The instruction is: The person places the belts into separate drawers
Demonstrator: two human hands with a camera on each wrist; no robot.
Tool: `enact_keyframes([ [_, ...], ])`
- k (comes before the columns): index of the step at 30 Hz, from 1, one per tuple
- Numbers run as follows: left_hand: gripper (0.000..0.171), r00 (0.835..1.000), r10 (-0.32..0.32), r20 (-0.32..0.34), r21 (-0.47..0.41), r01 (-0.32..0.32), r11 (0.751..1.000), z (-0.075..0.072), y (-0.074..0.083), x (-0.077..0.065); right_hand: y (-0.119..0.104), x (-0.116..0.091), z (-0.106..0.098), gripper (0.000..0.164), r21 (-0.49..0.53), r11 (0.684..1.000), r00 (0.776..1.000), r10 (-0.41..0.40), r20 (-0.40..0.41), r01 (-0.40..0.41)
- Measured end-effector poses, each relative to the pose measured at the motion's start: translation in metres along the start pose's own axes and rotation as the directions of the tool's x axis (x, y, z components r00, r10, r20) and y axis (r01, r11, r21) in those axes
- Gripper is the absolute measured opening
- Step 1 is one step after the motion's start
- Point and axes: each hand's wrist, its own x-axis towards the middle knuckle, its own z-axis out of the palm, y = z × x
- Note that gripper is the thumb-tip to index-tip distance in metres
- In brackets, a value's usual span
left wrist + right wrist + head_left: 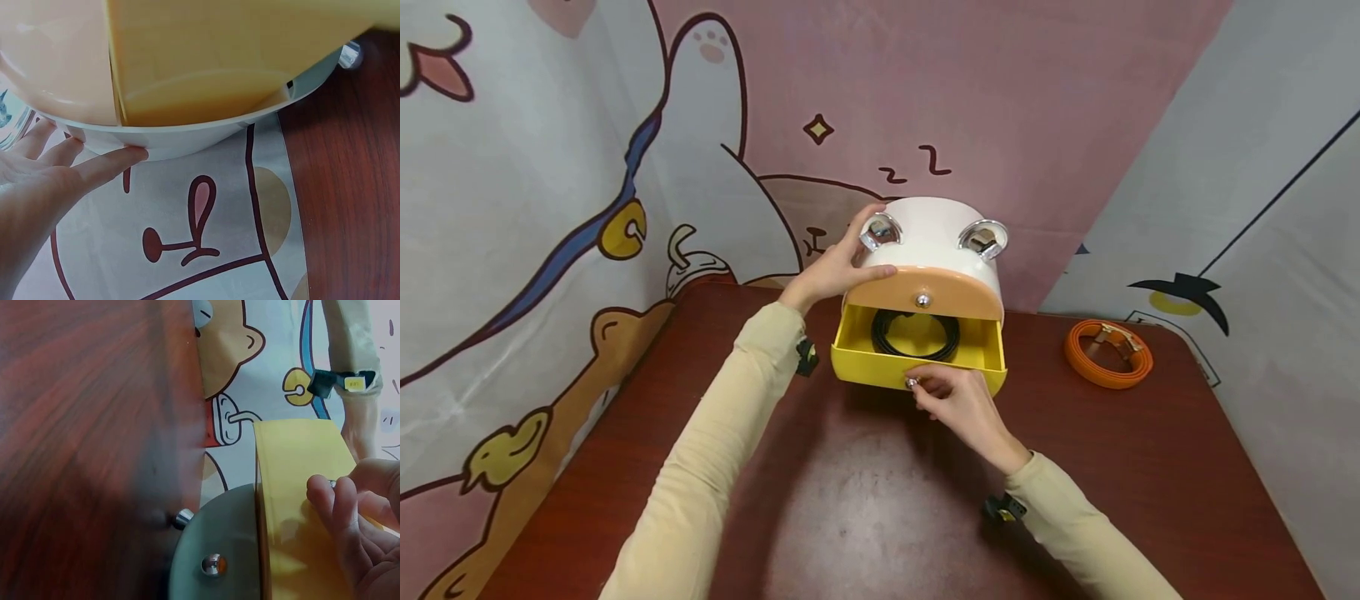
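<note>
A white frog-like drawer box [936, 229] with shiny round eyes stands at the back of the table. Its yellow lower drawer [868, 368] is pulled out, and a thin black coil [953, 337] lies inside. My right hand [962, 404] pinches the small silver knob [912, 383] on the drawer front between thumb and fingers. Against the box's left side rests my left hand [838, 268], its thumb by the top edge of the orange upper drawer [880, 292]. In the left wrist view, the extended fingers [112, 164] touch the white side wall.
A rolled orange belt [1108, 379] with metal clasps lies on the right of the dark red table [1150, 483]. Cartoon-printed cloth [1037, 100] hangs close behind the box and along both sides. The upper drawer, with its own silver knob [922, 301], is closed.
</note>
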Motion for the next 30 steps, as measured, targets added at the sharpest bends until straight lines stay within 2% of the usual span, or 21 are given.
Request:
enact_keyframes([
  [5, 0.093, 1.000, 0.005, 0.009, -0.009, -0.005, 1.000, 0.002, 0.001, 0.000, 0.007, 0.007, 0.001, 0.017, 0.008, 1.000, 1.000, -0.005, -0.028, 0.005],
  [14, 0.111, 1.000, 0.010, 0.016, -0.050, -0.009, 0.999, 0.001, -0.002, 0.002, 0.015, 0.019, 0.000, 0.018, 0.052, 0.999, 0.999, 0.008, -0.034, -0.006],
  [24, 0.106, 0.999, 0.027, -0.019, -0.017, -0.027, 0.999, 0.003, -0.001, 0.000, 0.025, 0.027, -0.003, 0.016, 0.070, 0.998, 1.000, 0.007, -0.023, -0.006],
  [30, 0.105, 0.999, 0.028, -0.041, 0.041, -0.027, 0.999, 0.004, -0.001, 0.000, 0.029, 0.033, -0.007, 0.015, 0.107, 0.994, 1.000, 0.029, -0.005, -0.029],
])
